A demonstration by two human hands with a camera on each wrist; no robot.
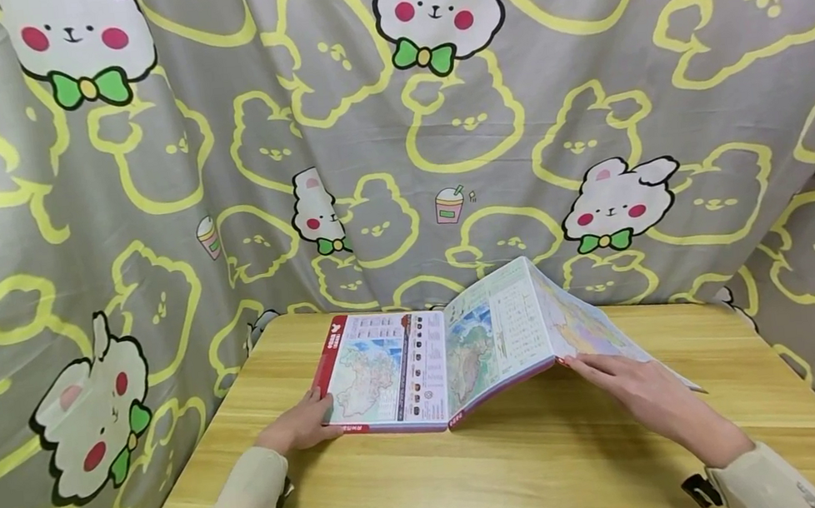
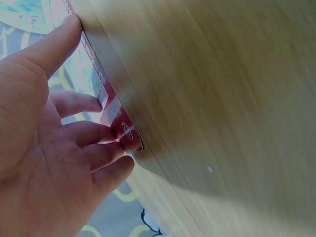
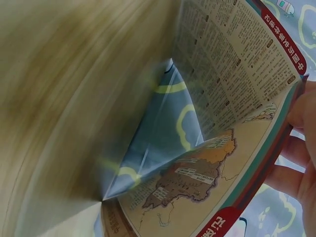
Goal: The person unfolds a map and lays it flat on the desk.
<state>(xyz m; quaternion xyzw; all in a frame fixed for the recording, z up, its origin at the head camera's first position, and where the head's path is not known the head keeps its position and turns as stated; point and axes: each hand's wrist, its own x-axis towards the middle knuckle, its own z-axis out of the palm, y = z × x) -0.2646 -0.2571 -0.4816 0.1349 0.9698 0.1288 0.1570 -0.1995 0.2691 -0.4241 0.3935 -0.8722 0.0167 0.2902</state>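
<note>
A folding map [image 1: 372,375] with red borders and printed text lies partly spread on the table. Its left panels are flat, while the right part rises to a peaked fold and slopes down to the right. At the lower left corner my left hand [image 1: 302,423] touches the map, thumb along the near edge. The left wrist view shows its loosely extended fingers at the red corner [image 2: 127,132]. My right hand [image 1: 643,396] pinches the raised near edge. In the right wrist view, maps and text cover the tented panels' underside [image 3: 190,180].
The wooden table [image 1: 434,486] carries the map near its far side. Close behind it hangs a grey curtain [image 1: 365,150] with yellow outlines and white cartoon rabbits, which also runs along both sides.
</note>
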